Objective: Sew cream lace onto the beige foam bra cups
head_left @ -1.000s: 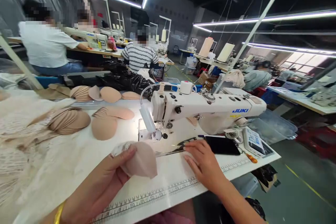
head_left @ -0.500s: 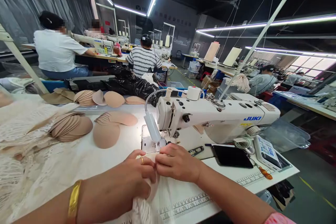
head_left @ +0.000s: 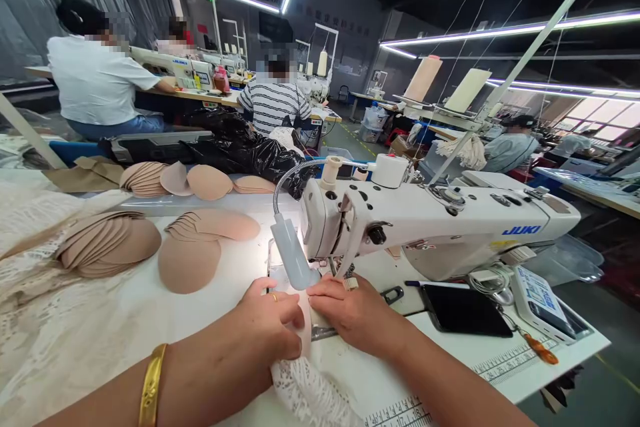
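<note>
My left hand [head_left: 273, 323], with a ring and a gold bangle, is closed on cream lace fabric [head_left: 313, 387] in front of the sewing machine [head_left: 380, 213]. A pale pink strip [head_left: 304, 320] of the piece runs between my two hands toward the needle area. My right hand [head_left: 357, 317] has its fingers bent together at the strip's right edge, just below the machine head. A grey lamp [head_left: 290, 250] on a bendy neck hides the needle and presser foot. Where my right fingertips meet the cloth is partly hidden.
Stacks of beige oval pads [head_left: 190, 260] lie left of the machine, beside a heap of lace [head_left: 45, 320]. A black phone [head_left: 465, 309], a thread snipper [head_left: 393, 295] and a white box [head_left: 543, 300] are on the right. Co-workers sit at machines beyond a black plastic bag [head_left: 250, 147].
My fingers have parted slightly, baring more of the pink strip between them. The lace below my left hand shows more. The camera view has shifted, bringing the machine closer.
</note>
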A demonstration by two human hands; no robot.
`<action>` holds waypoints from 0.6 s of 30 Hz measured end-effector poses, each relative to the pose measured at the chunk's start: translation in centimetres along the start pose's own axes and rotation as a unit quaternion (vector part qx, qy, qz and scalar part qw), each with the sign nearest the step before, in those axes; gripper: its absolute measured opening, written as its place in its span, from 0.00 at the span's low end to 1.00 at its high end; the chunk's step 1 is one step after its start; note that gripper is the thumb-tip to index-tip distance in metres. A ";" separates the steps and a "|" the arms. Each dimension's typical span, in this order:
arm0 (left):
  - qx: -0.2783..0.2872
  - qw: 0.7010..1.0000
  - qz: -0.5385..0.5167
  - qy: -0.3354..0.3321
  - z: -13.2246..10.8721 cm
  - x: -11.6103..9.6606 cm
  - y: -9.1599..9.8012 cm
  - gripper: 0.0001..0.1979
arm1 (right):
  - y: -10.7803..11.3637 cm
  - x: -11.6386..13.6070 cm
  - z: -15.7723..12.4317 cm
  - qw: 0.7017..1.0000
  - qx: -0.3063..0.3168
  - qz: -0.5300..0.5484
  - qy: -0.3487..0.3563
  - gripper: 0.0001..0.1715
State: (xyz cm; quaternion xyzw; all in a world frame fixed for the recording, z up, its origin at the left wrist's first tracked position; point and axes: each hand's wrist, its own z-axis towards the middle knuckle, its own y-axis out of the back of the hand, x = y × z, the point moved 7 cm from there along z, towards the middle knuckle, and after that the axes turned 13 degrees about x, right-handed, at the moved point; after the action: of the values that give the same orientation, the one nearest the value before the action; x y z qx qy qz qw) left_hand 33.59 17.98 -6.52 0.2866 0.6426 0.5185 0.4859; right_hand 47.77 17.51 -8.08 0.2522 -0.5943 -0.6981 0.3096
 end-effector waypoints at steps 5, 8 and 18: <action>-0.024 1.000 -0.018 -0.006 0.2 -1.1 0.9 0.11 | -0.1 -0.2 0.1 1.000 0.008 0.022 -0.018 0.19; -0.062 0.997 -0.036 -0.013 -0.1 -1.7 2.1 0.13 | -0.1 -0.4 0.1 0.999 0.011 0.027 -0.031 0.17; -0.050 0.998 -0.042 -0.018 -0.4 -1.3 1.3 0.13 | 0.0 -0.2 0.1 0.998 0.026 0.041 -0.038 0.18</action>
State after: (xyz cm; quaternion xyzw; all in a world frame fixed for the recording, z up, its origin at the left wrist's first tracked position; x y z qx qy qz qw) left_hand 33.53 17.11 -4.85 0.2445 0.6186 0.5237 0.5323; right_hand 47.86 17.75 -8.04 0.2085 -0.6339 -0.6779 0.3083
